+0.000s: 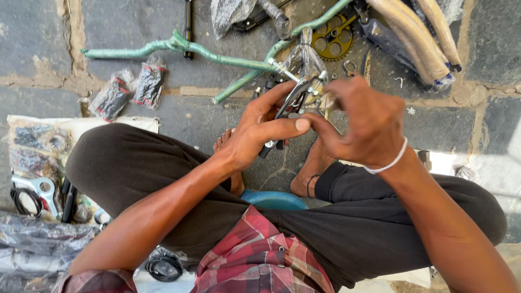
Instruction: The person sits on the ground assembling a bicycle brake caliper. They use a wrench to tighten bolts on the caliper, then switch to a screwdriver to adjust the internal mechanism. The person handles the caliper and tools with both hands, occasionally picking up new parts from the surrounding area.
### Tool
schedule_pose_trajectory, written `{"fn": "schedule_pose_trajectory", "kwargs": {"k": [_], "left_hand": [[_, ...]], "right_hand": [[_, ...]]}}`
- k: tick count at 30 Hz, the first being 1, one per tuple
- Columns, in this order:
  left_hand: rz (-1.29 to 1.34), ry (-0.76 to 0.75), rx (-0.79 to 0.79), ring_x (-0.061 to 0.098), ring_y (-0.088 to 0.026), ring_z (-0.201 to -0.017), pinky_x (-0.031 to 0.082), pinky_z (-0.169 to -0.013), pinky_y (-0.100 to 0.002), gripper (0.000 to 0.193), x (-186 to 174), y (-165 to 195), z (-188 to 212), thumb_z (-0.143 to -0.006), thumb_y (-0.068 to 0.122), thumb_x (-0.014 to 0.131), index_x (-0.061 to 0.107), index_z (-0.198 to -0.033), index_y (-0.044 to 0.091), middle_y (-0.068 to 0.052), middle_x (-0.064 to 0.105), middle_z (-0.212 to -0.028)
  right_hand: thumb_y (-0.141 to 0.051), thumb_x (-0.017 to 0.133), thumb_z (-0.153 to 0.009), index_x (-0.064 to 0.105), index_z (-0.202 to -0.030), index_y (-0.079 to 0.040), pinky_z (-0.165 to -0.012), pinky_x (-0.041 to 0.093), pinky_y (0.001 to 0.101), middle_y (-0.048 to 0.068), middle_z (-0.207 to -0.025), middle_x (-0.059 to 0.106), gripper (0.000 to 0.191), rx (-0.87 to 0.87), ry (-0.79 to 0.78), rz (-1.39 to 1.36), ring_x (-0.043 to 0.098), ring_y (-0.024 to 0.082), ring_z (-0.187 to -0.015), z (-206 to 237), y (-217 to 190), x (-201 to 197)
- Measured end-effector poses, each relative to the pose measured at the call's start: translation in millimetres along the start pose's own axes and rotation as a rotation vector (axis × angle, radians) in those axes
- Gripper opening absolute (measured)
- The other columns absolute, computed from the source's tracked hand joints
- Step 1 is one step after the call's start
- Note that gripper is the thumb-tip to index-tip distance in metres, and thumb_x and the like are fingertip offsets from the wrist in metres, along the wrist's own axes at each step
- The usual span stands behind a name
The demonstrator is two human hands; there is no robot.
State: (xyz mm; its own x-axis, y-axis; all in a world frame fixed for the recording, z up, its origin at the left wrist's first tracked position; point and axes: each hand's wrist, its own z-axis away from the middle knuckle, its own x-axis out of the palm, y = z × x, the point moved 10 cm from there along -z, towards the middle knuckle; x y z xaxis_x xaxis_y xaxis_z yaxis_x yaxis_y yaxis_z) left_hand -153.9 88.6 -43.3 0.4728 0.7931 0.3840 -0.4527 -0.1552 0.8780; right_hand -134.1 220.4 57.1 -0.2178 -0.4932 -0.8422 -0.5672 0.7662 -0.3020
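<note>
Seated cross-legged, left hand [255, 133] clamps a black brake caliper [286, 111] between thumb and fingers to steady it above the feet; right hand [361, 122] pinches its upper end, fingers curled. Green frame [217, 54] lies on the floor behind.

A: Where do the hands sit?
B: The left hand [255, 135] and right hand [363, 127] meet at centre, closed around a brake part [286, 111], above the bare feet [312, 168] and between the raised knees.

A: What lies beyond them?
B: The bicycle frame [217, 54] stretches across the far ground; its chain wheel [332, 39] lies far right of centre, with wrapped mudguards [418, 38] further right.

A: And to the left?
B: Two small packets [130, 89] lie near the frame's left end; nearer, a sheet [81, 126] carries loose parts [38, 190].
</note>
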Motion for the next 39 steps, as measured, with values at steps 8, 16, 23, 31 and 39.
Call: {"fn": "schedule_pose_trajectory", "kwargs": {"k": [8,16,23,31,39], "left_hand": [[-0.003,-0.018,0.074,0.062,-0.025,-0.121,0.051,-0.102,-0.037,0.095,-0.8,2.7,-0.2,-0.081,0.038,0.078,0.04,-0.156,-0.005,-0.019,0.061,-0.139],[-0.101,0.014,0.096,0.064,-0.025,-0.113,0.051,-0.099,-0.037,0.096,-5.4,6.2,-0.8,-0.079,0.038,0.077,0.04,-0.158,-0.004,-0.019,0.062,-0.136],[0.013,-0.036,0.137,0.06,-0.021,-0.119,0.049,-0.101,-0.037,0.089,-0.7,9.0,2.0,-0.082,0.032,0.079,0.042,-0.156,-0.003,-0.017,0.059,-0.142],[-0.301,0.042,0.121,0.058,-0.02,-0.102,0.049,-0.086,-0.033,0.092,-2.7,13.4,4.9,-0.078,0.042,0.078,0.049,-0.158,0.009,-0.014,0.06,-0.124],[0.036,-0.007,0.031,0.059,-0.018,-0.09,0.051,-0.076,-0.033,0.085,-0.7,10.3,3.2,-0.083,0.037,0.074,0.047,-0.156,0.005,-0.009,0.061,-0.113]], "right_hand": [[0.003,0.059,-0.092,0.063,-0.122,0.007,-0.069,0.056,0.0409,0.017,-0.095,0.068,0.031,0.016,0.162,-0.125,0.069,0.031,-0.076,-2.5,-11.9,-6.0],[0.002,0.061,-0.098,0.064,-0.132,0.007,-0.075,0.057,0.0396,0.022,-0.106,0.072,0.035,0.096,0.026,-0.075,0.074,0.032,-0.085,0.1,-14.2,6.4],[-0.008,0.07,-0.097,0.063,-0.11,0.005,-0.064,0.054,0.0394,0.021,-0.095,0.07,0.02,0.049,0.096,-0.077,0.07,0.033,-0.075,-8.9,-18.1,-6.2],[-0.021,0.064,-0.104,0.069,-0.096,-0.002,-0.048,0.035,0.0306,0.005,-0.067,0.06,0.022,0.842,-0.101,-0.665,0.051,0.011,-0.054,10.2,54.3,41.9],[-0.029,0.058,-0.11,0.066,-0.106,-0.002,-0.071,0.041,0.0334,0.005,-0.084,0.058,0.029,0.413,-0.225,-0.469,0.053,0.016,-0.077,-1.9,35.6,17.5]]}}
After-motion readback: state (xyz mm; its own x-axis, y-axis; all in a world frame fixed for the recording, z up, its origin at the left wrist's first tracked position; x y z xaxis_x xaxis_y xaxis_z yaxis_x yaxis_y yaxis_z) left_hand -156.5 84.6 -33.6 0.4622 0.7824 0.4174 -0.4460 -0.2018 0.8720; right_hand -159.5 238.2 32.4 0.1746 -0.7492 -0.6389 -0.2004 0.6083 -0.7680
